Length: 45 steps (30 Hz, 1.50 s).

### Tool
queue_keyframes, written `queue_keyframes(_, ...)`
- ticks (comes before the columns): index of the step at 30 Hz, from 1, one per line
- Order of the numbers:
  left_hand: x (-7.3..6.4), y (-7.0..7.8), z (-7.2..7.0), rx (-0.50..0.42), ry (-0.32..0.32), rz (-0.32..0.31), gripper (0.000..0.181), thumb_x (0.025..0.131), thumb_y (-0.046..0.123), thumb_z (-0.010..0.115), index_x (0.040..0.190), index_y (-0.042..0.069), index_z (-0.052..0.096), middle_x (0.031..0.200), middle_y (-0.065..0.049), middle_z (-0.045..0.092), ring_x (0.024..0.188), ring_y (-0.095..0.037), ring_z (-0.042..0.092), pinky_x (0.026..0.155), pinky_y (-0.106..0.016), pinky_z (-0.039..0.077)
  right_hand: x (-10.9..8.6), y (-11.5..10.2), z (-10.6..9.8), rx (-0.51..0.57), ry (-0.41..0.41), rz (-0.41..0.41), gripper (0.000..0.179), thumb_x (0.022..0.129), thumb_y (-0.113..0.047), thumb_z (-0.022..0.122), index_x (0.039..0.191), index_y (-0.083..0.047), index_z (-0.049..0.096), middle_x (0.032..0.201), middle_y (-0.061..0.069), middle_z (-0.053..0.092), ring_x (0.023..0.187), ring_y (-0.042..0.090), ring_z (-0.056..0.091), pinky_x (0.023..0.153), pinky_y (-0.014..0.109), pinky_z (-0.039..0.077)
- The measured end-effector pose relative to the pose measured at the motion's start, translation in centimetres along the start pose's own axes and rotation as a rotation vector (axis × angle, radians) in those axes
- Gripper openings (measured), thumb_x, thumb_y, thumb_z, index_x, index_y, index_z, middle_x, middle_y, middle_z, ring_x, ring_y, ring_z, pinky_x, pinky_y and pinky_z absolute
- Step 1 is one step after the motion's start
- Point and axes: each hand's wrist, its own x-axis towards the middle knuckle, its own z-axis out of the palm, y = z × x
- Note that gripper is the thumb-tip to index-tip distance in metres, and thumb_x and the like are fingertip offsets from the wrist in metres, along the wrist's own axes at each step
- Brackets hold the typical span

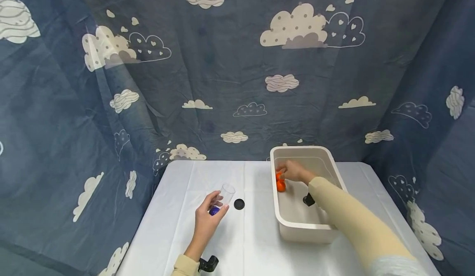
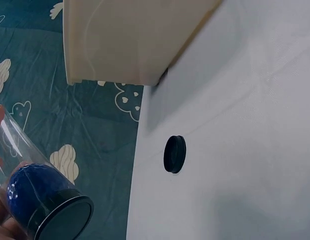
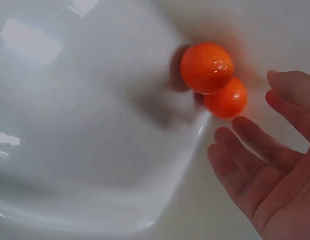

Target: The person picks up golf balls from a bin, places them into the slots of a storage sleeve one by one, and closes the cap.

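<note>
My left hand (image 1: 208, 220) grips a clear plastic tube (image 1: 227, 191), tilted above the white table. Inside the tube a dark blue ball (image 2: 37, 190) lies toward its black-rimmed end. A round black cap (image 1: 239, 204) rests on the table just right of that hand. My right hand (image 1: 295, 172) reaches into a cream bin (image 1: 281, 225), its fingers spread apart in the right wrist view. Two orange balls (image 3: 207, 68) sit against each other by the bin's left wall, close to the fingertips, and nothing is held in this hand.
The bin stands on the right part of the white table (image 1: 256, 243), its walls rising around my right hand. Dark blue cloud-print cloth (image 1: 222, 61) hangs behind the table and at both sides. A black wrist mount (image 1: 208, 263) is strapped at my left wrist.
</note>
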Motion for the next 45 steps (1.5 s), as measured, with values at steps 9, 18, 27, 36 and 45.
queue_keyframes(9,-0.1,-0.1,0.0,-0.007,0.003,-0.001,0.050,0.081,0.020,0.087,0.126,0.017,0.065,0.107,0.003,0.071,0.091,-0.023,0.069,0.077,-0.040,0.058,0.7,1.7,1.3,-0.046,-0.036,0.094,0.043,0.086,0.001,0.065,0.127,-0.013,0.069,0.104,0.011,0.065,0.072,0.023,0.055,0.061,0.032,0.048)
queue_keyframes(18,0.0,0.0,0.2,-0.024,-0.031,0.016,0.049,0.082,0.023,0.086,0.127,0.022,0.065,0.109,-0.003,0.071,0.093,-0.022,0.069,0.077,-0.030,0.057,0.4,2.1,1.6,-0.160,-0.021,0.112,0.041,0.074,0.004,0.079,0.113,-0.008,0.074,0.100,0.007,0.066,0.089,0.029,0.053,0.081,0.040,0.043)
queue_keyframes(27,0.3,0.4,0.3,-0.015,-0.024,-0.029,0.048,0.082,0.016,0.086,0.126,0.020,0.065,0.108,-0.005,0.071,0.093,-0.029,0.069,0.078,-0.036,0.057,1.4,3.5,1.8,-0.129,-0.018,0.162,0.045,0.070,0.001,0.086,0.112,-0.010,0.075,0.095,0.006,0.064,0.088,0.028,0.053,0.079,0.038,0.044)
queue_keyframes(36,0.5,0.1,0.7,-0.020,-0.017,0.008,0.050,0.081,0.013,0.086,0.126,0.013,0.065,0.107,-0.007,0.071,0.090,-0.029,0.069,0.078,-0.039,0.056,0.2,2.5,-0.3,-0.255,0.006,-0.023,0.036,0.072,-0.012,0.089,0.105,-0.010,0.076,0.090,0.003,0.068,0.081,0.024,0.055,0.080,0.040,0.047)
queue_keyframes(45,0.0,0.1,0.8,-0.024,-0.030,-0.015,0.048,0.083,0.029,0.085,0.125,0.022,0.065,0.105,0.008,0.071,0.089,-0.014,0.069,0.080,-0.042,0.055,-1.6,0.6,-1.9,-0.288,-0.022,-0.155,0.032,0.072,-0.008,0.087,0.101,-0.011,0.075,0.083,-0.002,0.067,0.073,0.018,0.056,0.072,0.035,0.049)
